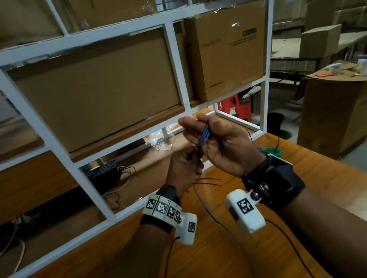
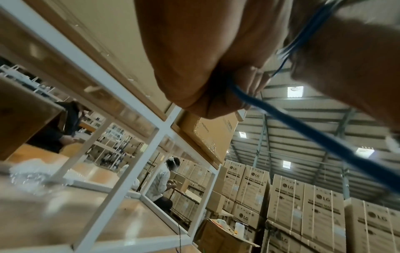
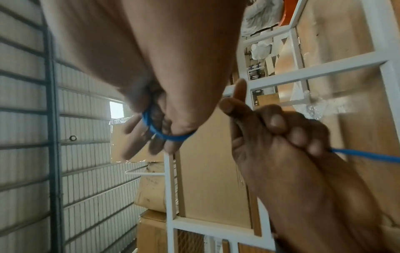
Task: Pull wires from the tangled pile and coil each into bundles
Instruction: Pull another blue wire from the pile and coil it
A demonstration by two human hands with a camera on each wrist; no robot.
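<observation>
Coiling step was in hand: you were winding the blue wire (image 1: pixel 204 136) into loops round your right hand (image 1: pixel 218 145), both hands raised above the table (image 1: pixel 317 184), in front of the white shelf frame (image 1: pixel 178 70).

Right hand: palm turned up toward you, fingers curled over several blue turns, so it gripped the growing bundle. The right wrist view showed the loop passing round those fingers (image 3: pixel 151 130).

Left hand (image 1: pixel 184 168): just below the right hand, fist closed on the same wire, feeding it. From there the free tail dropped to the table and ran back toward you.

Rest of the wires: green wire (image 1: pixel 274 151) lay on the table behind the right wrist; thin black strands (image 1: pixel 209 182) lay on the table under the hands. Whether these made up the whole pile, I couldn't tell.

Judgement: bundle part done, a long tail left. Next move called for drawing more slack through the left hand and laying another turn on the right, keeping tension even so loops didn't slip off.
</observation>
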